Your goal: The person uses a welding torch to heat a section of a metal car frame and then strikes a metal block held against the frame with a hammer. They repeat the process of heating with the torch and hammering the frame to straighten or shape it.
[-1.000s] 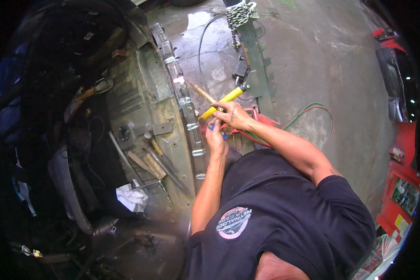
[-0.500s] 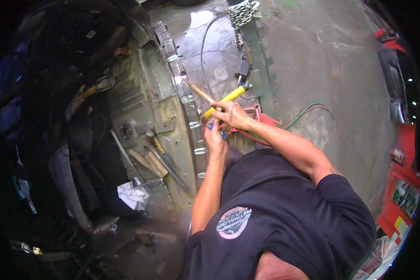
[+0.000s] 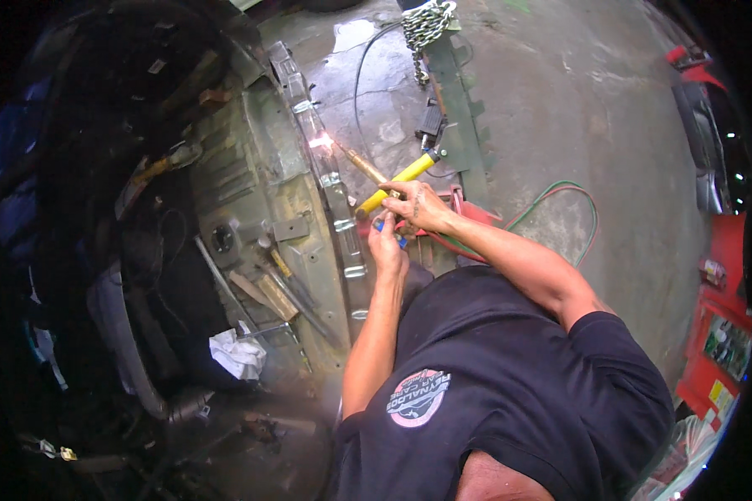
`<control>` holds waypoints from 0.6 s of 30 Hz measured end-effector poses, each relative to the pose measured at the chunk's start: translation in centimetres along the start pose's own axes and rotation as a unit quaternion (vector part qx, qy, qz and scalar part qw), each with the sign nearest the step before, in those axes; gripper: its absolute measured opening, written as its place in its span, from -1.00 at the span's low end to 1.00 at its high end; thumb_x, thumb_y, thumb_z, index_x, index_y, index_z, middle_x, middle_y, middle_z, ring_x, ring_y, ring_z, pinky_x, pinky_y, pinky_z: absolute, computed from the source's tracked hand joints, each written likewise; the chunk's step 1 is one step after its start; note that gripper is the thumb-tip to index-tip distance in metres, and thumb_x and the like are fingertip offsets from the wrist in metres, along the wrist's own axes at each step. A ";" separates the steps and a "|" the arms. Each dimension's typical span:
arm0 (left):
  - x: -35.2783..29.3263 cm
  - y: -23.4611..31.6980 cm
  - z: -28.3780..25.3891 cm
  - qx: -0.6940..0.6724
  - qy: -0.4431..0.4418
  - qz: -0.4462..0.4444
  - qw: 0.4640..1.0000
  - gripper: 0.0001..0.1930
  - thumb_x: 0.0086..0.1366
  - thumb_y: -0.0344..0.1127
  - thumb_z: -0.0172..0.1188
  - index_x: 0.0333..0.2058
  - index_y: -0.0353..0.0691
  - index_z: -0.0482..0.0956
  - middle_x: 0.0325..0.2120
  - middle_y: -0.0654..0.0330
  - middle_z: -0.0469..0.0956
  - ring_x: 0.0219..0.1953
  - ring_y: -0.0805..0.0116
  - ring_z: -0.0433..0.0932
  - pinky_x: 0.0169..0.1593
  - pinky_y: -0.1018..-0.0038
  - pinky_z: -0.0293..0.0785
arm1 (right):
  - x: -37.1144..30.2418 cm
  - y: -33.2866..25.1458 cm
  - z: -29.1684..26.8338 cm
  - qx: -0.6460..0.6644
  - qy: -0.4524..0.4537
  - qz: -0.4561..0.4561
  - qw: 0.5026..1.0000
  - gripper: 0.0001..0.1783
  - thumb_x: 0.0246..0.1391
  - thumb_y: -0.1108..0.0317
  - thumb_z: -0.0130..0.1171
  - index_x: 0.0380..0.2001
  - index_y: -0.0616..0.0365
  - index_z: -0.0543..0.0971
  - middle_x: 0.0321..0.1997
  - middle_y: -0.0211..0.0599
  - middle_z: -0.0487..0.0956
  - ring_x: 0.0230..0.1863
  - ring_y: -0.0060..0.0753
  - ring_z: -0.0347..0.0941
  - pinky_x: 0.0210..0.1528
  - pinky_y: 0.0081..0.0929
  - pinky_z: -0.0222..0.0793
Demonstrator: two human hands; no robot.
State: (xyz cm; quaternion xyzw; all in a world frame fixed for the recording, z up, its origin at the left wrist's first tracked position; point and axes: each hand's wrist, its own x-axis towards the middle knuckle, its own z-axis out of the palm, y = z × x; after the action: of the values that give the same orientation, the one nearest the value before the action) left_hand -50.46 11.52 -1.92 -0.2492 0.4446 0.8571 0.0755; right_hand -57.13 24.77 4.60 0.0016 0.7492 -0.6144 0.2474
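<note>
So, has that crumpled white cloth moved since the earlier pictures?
No. Judged against the car's floor pan, the crumpled white cloth lies in the same spot, with no visible shift.

A slim, brass-coloured torch point(image 3: 364, 167) slants from near right to far left, its narrow tip aimed at a long grey metal flange point(image 3: 343, 225). The flange runs from far to near in a gentle curve, dotted with shiny patches. Toward its far end, a pinkish-white glow point(image 3: 321, 142) flares beside the tip; glare hides whether they touch.
</note>
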 end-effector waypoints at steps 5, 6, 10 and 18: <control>0.0 0.4 0.2 0.002 -0.007 -0.020 1.000 -0.76 0.45 -0.30 0.15 0.04 -0.18 0.52 -0.15 0.24 0.61 -0.17 0.40 0.60 -0.17 0.40 0.58 | -0.1 -0.4 -0.2 0.015 -0.005 0.006 1.000 -0.41 0.21 0.14 0.21 0.21 0.31 0.50 -0.14 0.06 0.72 -0.08 -0.26 0.68 0.01 -0.32 0.54; -0.1 0.6 0.3 0.002 -0.001 -0.028 1.000 -0.76 0.45 -0.30 0.14 0.03 -0.19 0.52 -0.16 0.23 0.61 -0.18 0.40 0.60 -0.18 0.41 0.58 | 0.0 -0.3 -0.2 -0.001 -0.001 -0.003 1.000 -0.41 0.21 0.14 0.20 0.20 0.32 0.50 -0.14 0.06 0.72 -0.08 -0.27 0.68 0.02 -0.32 0.54; -0.3 1.2 0.0 0.005 -0.006 -0.026 1.000 -0.76 0.45 -0.31 0.14 0.04 -0.19 0.51 -0.16 0.23 0.61 -0.21 0.39 0.60 -0.20 0.43 0.59 | -0.1 -1.3 0.0 -0.017 -0.013 0.000 1.000 -0.40 0.23 0.18 0.19 0.22 0.36 0.46 -0.14 0.02 0.72 -0.11 -0.31 0.69 -0.03 -0.34 0.57; 0.3 0.7 -0.4 -0.020 0.033 0.032 0.999 -0.76 0.50 -0.34 0.06 0.03 -0.28 0.55 -0.18 0.19 0.64 -0.30 0.40 0.65 -0.36 0.47 0.60 | -0.3 -2.6 0.3 0.014 -0.038 0.005 0.999 -0.41 0.24 0.26 0.16 0.27 0.33 0.42 -0.16 -0.05 0.73 -0.16 -0.38 0.69 -0.20 -0.37 0.65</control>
State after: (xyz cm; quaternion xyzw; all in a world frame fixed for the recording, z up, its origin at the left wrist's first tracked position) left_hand -50.82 10.81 -1.73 -0.2644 0.4372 0.8591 0.0289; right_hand -57.52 23.91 7.03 -0.0148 0.7305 -0.6232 0.2788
